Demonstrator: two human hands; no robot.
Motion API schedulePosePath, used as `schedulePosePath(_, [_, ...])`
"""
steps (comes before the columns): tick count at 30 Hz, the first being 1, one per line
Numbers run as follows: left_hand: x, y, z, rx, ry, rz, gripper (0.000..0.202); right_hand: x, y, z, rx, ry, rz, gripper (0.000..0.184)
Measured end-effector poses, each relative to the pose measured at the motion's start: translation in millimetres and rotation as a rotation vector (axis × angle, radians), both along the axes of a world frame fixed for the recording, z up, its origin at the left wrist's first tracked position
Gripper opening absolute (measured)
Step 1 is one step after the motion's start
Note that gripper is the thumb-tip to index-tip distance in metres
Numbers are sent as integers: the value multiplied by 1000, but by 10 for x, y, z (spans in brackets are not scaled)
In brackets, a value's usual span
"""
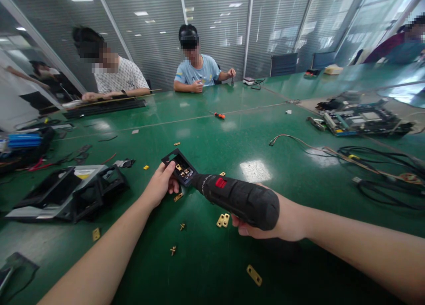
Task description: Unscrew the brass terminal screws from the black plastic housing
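Note:
My left hand (163, 181) grips a small black open housing (172, 156) by its near left side, thumb over the rim. Brass-coloured metal pieces show inside the housing. A black cordless screwdriver (244, 198) with a red switch is in my right hand (265, 221), its nose reaching the housing's right side. The tool's tip is hidden there. Around my hands lie a pair of brass plates (222, 220) with holes, a brass plate (254, 275) nearer me, another plate (178, 197) by my left fingers, and two small cross-like groups of brass screws (173, 250).
Left are a black and grey frame (69, 192) and a blue battery-like pack (25, 140). An orange-handled screwdriver (219, 115) lies mid-table. Circuit boards (368, 119) and black cables (392, 172) occupy the right. Two people (199, 70) sit opposite, another far right.

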State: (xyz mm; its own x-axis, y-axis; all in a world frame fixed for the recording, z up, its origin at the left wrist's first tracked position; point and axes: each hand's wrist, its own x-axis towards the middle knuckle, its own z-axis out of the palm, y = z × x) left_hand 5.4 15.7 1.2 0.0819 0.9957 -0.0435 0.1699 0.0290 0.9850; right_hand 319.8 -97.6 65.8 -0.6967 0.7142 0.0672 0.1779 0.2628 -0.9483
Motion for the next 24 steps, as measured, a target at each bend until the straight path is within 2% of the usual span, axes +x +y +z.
schedulePosePath(8, [11, -26, 23, 4, -12, -9, 52, 3, -2, -10, -20, -2, -7, 15])
schedulePosePath(19, [14, -16, 19, 1, -21, -9, 52, -7, -2, -21, 20, 60, -6, 15])
schedulePosePath(24, [11, -5, 12, 4, -17, 6, 51, -12, 0, -14, 84, 17, 8, 13])
